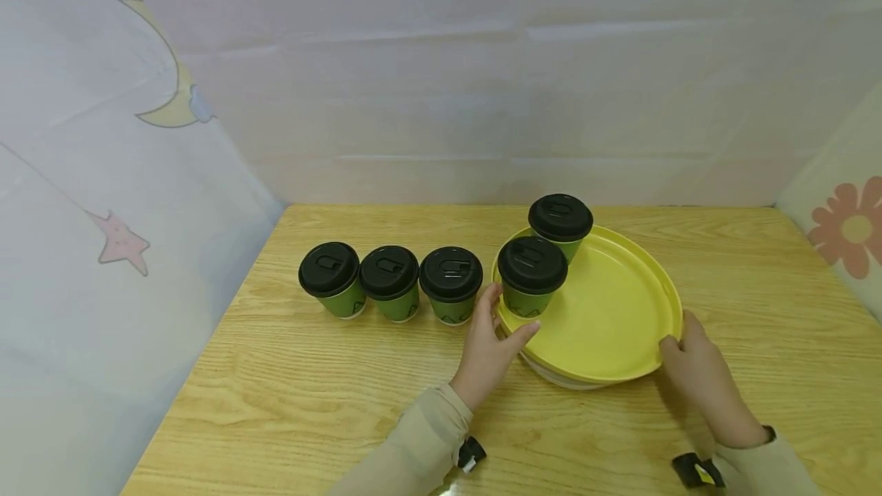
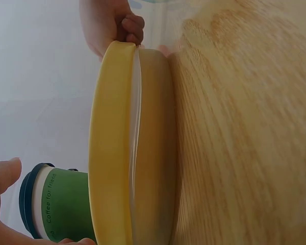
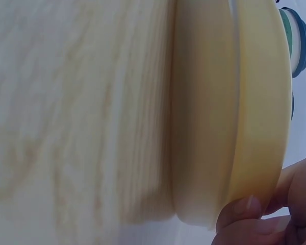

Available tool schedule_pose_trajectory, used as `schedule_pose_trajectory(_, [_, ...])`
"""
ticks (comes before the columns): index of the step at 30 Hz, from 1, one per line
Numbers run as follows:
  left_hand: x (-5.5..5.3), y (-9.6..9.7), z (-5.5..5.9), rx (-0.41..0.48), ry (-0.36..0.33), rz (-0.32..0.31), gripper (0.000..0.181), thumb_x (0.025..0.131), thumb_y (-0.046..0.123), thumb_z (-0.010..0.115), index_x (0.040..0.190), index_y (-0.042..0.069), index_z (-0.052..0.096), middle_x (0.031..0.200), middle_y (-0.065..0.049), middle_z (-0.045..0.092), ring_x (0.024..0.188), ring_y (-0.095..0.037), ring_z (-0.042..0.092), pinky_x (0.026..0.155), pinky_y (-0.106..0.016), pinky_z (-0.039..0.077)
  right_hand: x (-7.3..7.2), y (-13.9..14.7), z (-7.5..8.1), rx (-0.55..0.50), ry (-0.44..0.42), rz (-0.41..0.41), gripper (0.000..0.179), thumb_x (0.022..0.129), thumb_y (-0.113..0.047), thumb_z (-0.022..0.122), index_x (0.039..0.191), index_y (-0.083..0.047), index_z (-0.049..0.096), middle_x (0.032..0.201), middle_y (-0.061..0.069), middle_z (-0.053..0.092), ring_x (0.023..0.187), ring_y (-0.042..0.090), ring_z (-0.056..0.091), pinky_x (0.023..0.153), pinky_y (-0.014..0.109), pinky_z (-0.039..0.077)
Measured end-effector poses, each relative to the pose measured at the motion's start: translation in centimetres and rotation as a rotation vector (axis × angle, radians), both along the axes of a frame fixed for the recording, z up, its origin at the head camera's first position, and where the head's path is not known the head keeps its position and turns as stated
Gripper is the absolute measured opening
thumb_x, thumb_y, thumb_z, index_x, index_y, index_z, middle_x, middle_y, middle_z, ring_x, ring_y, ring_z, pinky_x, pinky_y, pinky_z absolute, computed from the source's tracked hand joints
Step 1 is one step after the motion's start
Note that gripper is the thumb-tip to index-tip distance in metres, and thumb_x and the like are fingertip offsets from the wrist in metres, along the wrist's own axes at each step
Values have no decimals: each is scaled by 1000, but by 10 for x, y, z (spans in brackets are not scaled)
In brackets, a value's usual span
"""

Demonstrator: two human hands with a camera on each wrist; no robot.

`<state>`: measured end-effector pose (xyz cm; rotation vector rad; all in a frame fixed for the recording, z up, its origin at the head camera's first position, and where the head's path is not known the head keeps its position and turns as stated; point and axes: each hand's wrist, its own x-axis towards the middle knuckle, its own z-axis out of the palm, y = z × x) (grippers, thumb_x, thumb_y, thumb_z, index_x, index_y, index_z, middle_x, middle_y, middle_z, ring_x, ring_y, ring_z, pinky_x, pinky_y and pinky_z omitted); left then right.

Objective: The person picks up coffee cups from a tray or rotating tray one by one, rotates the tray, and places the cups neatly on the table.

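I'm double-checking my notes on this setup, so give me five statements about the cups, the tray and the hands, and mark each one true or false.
1. Three lidded cups stand in a row on the table. True.
2. The tray is square. False: the yellow tray is round.
3. The right hand grips the yellow tray's rim. True.
4. The left hand is at the cup farthest from the tray. False: the left hand is at the nearer cup on the yellow tray.
5. The nearer cup has a black lid. True.
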<state>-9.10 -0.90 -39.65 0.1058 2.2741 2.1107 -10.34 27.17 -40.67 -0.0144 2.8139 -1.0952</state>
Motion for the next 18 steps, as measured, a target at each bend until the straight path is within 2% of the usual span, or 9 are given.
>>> schedule_pose_trajectory(12, [0, 1, -2, -2, 8, 17, 78, 93, 16, 68, 150, -6, 19, 152, -21, 27, 141, -35, 26, 114, -46, 28, -8, 6, -4, 33, 61, -1, 43, 100, -7, 26, 134, 19, 26, 83, 17, 49, 67, 23, 45, 55, 30, 39])
schedule_pose_trajectory(14, [0, 1, -3, -3, 8, 19, 78, 93, 16, 68, 150, -7, 19, 152, -22, 27, 141, -35, 26, 113, -46, 28, -10, 7, -3, 25, 35, 1, 49, 101, -10, 25, 139, 21, 20, 100, 31, 53, 79, 35, 51, 63, 41, 47])
schedule_pose_trajectory(15, [0, 1, -3, -3, 8, 20, 78, 93, 16, 68, 150, -7, 19, 152, -22, 27, 141, -35, 26, 113, -47, 28, -11, 7, -2, 18, 17, 5, 52, 102, -12, 24, 141, 22, 15, 110, 38, 50, 89, 42, 52, 70, 49, 50])
schedule_pose_trajectory(16, [0, 1, -3, -5, 10, 20, 78, 93, 15, 68, 150, -7, 19, 152, -22, 27, 141, -36, 27, 113, -47, 28, -12, 8, -1, 7, -14, 7, 56, 104, -16, 23, 142, 23, 8, 122, 46, 42, 102, 51, 50, 81, 57, 48])
schedule_pose_trajectory(18, [0, 1, -3, -8, 12, 20, 79, 93, 16, 68, 150, -6, 19, 152, -22, 27, 141, -36, 27, 113, -47, 28, -12, 10, 0, -10, -94, 10, 66, 106, -24, 21, 140, 25, -8, 135, 54, 18, 123, 62, 30, 95, 69, 35])
